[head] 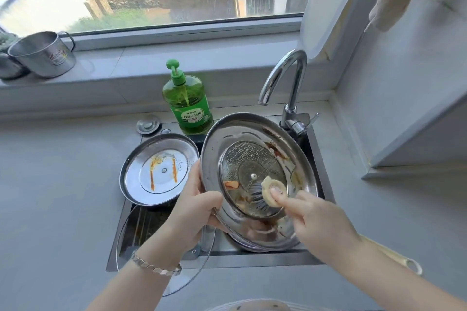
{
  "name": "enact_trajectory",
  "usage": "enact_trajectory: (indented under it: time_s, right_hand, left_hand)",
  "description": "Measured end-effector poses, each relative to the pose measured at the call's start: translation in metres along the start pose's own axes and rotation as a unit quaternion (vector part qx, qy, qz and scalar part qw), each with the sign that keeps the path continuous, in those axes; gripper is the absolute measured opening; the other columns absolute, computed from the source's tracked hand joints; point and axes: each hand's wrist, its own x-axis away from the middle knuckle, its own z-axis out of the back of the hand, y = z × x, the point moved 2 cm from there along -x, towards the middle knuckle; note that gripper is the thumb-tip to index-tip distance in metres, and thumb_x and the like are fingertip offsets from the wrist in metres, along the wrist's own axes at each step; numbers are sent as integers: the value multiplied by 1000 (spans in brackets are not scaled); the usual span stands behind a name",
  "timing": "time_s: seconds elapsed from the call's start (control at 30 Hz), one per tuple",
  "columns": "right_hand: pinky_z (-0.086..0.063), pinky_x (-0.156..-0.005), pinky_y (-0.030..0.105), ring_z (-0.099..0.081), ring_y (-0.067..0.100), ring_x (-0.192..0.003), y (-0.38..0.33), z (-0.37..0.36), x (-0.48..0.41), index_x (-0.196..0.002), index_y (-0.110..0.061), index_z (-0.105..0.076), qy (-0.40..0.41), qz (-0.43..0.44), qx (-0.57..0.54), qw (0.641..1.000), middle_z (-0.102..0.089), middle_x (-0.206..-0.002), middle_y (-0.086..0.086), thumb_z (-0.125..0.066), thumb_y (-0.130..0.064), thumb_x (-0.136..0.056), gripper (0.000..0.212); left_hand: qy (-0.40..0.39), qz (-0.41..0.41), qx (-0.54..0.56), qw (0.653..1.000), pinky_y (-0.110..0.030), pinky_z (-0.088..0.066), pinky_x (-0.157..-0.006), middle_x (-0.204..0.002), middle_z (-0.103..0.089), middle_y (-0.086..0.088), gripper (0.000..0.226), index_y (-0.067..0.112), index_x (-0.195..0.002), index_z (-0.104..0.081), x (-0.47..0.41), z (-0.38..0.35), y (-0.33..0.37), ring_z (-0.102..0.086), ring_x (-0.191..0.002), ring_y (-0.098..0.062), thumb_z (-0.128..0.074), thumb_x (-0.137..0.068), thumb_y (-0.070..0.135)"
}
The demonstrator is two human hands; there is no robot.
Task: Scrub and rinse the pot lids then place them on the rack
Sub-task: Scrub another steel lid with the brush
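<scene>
I hold a large steel pot lid (227,141) with a glass centre tilted over the sink, underside up, smeared with food scraps. My left hand (194,207) grips its left rim. My right hand (310,217) holds a scrub brush (267,193) with a cream handle, its dark bristles against the glass centre. A second steel lid (141,179), streaked with orange sauce, lies underside up at the sink's left. A glass lid (177,280) leans at the sink's front left corner, partly under my left forearm.
A green dish soap bottle (187,106) stands behind the sink (252,257), next to the chrome faucet (290,83) at back right. Steel mugs (43,55) sit on the window sill at far left. A sink plug (147,124) lies on the grey counter.
</scene>
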Motion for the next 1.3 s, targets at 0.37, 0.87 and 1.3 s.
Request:
enact_trajectory:
  time_s: [0.37,0.87,1.3]
  right_hand:
    - [-29,-56,28,-44,22,-69,42,12,-42,-141,-48,-29,52,-118,116,985,-42,-87,-4,-34,-21,-98,50]
    - [-19,-35,18,-41,19,-33,47,7,-40,-96,-24,-76,80,88,229,966,-50,-56,2,-73,6,-57,49]
    - [-35,-54,26,-54,17,-76,50,17,-42,-129,-56,-41,-37,-56,108,992,-51,-88,-8,-38,-28,-98,41]
  left_hand:
    - [-53,20,-12,998,-44,-56,-52,-104,-67,-14,80,44,-119,-46,12,-9,-4,-68,-71,-35,-48,-54,-3]
    - [-49,19,-77,996,-39,-54,-51,-107,-64,-12,84,51,-122,-42,15,-1,-1,-68,-71,-30,-48,-64,-9]
    - [-39,51,-43,997,-48,-56,-54,-97,-70,-12,77,48,-113,-47,13,3,3,-68,-69,-36,-46,-53,-1]
